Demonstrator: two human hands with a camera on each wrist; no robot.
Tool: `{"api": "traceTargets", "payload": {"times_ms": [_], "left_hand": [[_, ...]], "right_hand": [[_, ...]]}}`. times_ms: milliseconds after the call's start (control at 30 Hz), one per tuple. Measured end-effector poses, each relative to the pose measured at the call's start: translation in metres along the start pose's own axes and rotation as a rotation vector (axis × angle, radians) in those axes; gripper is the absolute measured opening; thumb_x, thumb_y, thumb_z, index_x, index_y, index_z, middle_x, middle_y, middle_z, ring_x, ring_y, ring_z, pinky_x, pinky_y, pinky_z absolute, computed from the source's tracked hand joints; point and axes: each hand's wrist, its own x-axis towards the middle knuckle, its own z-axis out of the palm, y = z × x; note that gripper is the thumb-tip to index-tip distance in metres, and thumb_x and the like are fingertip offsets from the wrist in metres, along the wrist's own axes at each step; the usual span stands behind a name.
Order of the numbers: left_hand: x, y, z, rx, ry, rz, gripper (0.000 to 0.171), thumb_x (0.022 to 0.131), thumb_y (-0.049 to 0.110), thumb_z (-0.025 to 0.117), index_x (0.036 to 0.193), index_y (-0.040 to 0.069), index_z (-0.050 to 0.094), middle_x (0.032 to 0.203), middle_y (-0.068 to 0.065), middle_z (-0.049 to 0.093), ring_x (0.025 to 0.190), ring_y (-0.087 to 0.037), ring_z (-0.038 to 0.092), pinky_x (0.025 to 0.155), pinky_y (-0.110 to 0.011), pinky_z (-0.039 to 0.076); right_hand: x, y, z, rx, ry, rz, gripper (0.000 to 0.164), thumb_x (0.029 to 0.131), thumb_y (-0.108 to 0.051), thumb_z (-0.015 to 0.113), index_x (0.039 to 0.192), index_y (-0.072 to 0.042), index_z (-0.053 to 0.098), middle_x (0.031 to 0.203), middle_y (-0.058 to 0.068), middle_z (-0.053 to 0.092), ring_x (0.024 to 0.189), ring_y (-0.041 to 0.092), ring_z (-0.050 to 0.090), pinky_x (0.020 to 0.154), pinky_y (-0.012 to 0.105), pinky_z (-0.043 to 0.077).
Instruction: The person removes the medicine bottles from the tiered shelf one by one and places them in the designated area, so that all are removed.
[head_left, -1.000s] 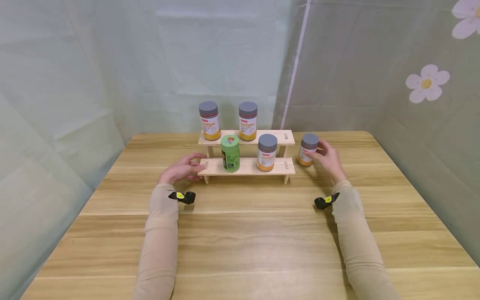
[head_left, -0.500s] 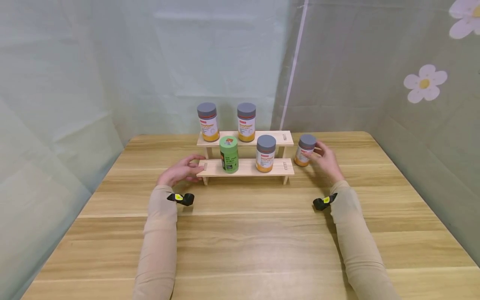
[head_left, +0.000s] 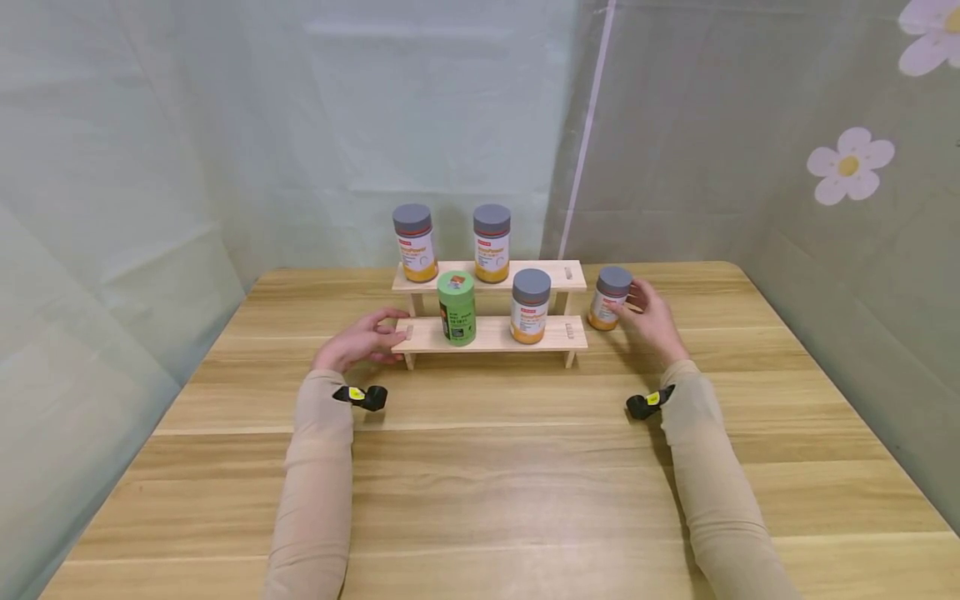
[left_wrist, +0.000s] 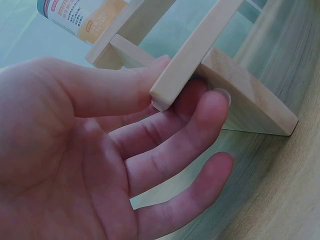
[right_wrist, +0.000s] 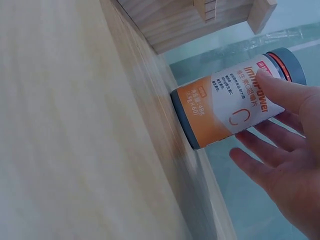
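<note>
A two-tier wooden display shelf (head_left: 491,333) stands toward the back of the table. My left hand (head_left: 367,340) grips the left end of its lower board, thumb on top and fingers curled underneath, as the left wrist view shows. To the right of the shelf, my right hand (head_left: 654,323) holds an upright supplement jar (head_left: 609,310) with a grey lid and orange base. In the right wrist view the thumb (right_wrist: 280,90) lies on the jar's label and the fingers go behind it, partly hidden. The jar's bottom is at the tabletop.
Two grey-lidded jars (head_left: 417,250) stand on the upper board. On the lower board are a green jar (head_left: 457,312) and another grey-lidded jar (head_left: 529,312). Pale curtains (head_left: 375,125) hang behind and beside the wooden table (head_left: 487,483).
</note>
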Motion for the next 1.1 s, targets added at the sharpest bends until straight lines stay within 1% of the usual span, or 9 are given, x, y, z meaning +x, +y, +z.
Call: {"api": "traceTargets", "payload": {"times_ms": [167, 267, 500, 667, 800, 967, 1033, 1100], "left_hand": [[0.001, -0.001, 0.0, 0.0, 0.001, -0.002, 0.055, 0.1, 0.019, 0.052, 0.148, 0.005, 0.029, 0.125, -0.026, 0.055, 0.085, -0.015, 0.066, 0.087, -0.037, 0.057], [0.001, -0.001, 0.0, 0.004, 0.005, -0.001, 0.055, 0.1, 0.019, 0.052, 0.148, 0.005, 0.029, 0.13, -0.03, 0.051, 0.086, -0.015, 0.066, 0.087, -0.038, 0.056], [0.0, -0.001, 0.001, 0.018, 0.011, -0.003, 0.054, 0.1, 0.02, 0.052, 0.147, 0.005, 0.029, 0.134, -0.032, 0.049, 0.088, -0.015, 0.066, 0.087, -0.037, 0.056], [0.0, -0.001, 0.001, 0.015, 0.01, -0.003, 0.054, 0.1, 0.02, 0.052, 0.147, 0.005, 0.029, 0.134, -0.033, 0.048, 0.088, -0.016, 0.065, 0.088, -0.038, 0.056], [0.001, -0.002, 0.0, 0.015, 0.006, -0.002, 0.054, 0.1, 0.02, 0.052, 0.147, 0.005, 0.029, 0.134, -0.033, 0.048, 0.087, -0.016, 0.066, 0.088, -0.038, 0.056], [0.001, -0.002, 0.0, 0.016, 0.011, 0.001, 0.055, 0.1, 0.02, 0.052, 0.148, 0.005, 0.029, 0.133, -0.032, 0.049, 0.087, -0.015, 0.066, 0.087, -0.037, 0.056], [0.0, -0.002, 0.001, 0.015, 0.014, -0.001, 0.055, 0.1, 0.02, 0.052, 0.148, 0.005, 0.029, 0.133, -0.032, 0.049, 0.087, -0.015, 0.066, 0.088, -0.038, 0.056], [0.0, -0.001, 0.0, 0.014, 0.014, -0.001, 0.055, 0.1, 0.02, 0.052, 0.148, 0.005, 0.029, 0.133, -0.032, 0.049, 0.087, -0.015, 0.066, 0.089, -0.038, 0.056]], "right_hand": [[-0.003, -0.004, -0.003, 0.012, -0.015, 0.046, 0.069, 0.092, -0.02, 0.067, 0.148, 0.0, 0.03, 0.147, 0.028, 0.04, 0.137, 0.042, 0.039, 0.115, 0.053, 0.031], [-0.005, -0.008, -0.006, 0.028, -0.014, 0.062, 0.072, 0.092, -0.02, 0.067, 0.149, -0.002, 0.027, 0.149, 0.027, 0.038, 0.139, 0.042, 0.036, 0.117, 0.054, 0.028], [-0.008, -0.018, -0.011, 0.039, -0.004, 0.037, 0.073, 0.092, -0.02, 0.067, 0.15, -0.001, 0.025, 0.15, 0.027, 0.036, 0.141, 0.042, 0.034, 0.118, 0.054, 0.025], [-0.007, -0.019, -0.014, 0.013, -0.002, 0.029, 0.075, 0.091, -0.022, 0.068, 0.15, -0.002, 0.026, 0.15, 0.026, 0.036, 0.141, 0.041, 0.034, 0.118, 0.054, 0.024], [-0.007, -0.023, -0.016, 0.014, 0.005, 0.011, 0.075, 0.091, -0.021, 0.068, 0.149, 0.0, 0.026, 0.151, 0.026, 0.036, 0.141, 0.041, 0.034, 0.118, 0.055, 0.023], [-0.01, -0.034, -0.018, 0.016, 0.01, -0.006, 0.074, 0.091, -0.02, 0.068, 0.15, -0.004, 0.026, 0.151, 0.023, 0.036, 0.142, 0.04, 0.032, 0.119, 0.054, 0.022], [-0.014, -0.047, -0.018, 0.021, 0.01, -0.007, 0.072, 0.091, -0.015, 0.067, 0.149, -0.002, 0.027, 0.15, 0.025, 0.036, 0.142, 0.041, 0.031, 0.119, 0.055, 0.022], [-0.014, -0.049, -0.018, 0.023, 0.016, -0.015, 0.072, 0.091, -0.014, 0.067, 0.149, -0.001, 0.027, 0.15, 0.025, 0.037, 0.142, 0.041, 0.031, 0.118, 0.055, 0.023]]}}
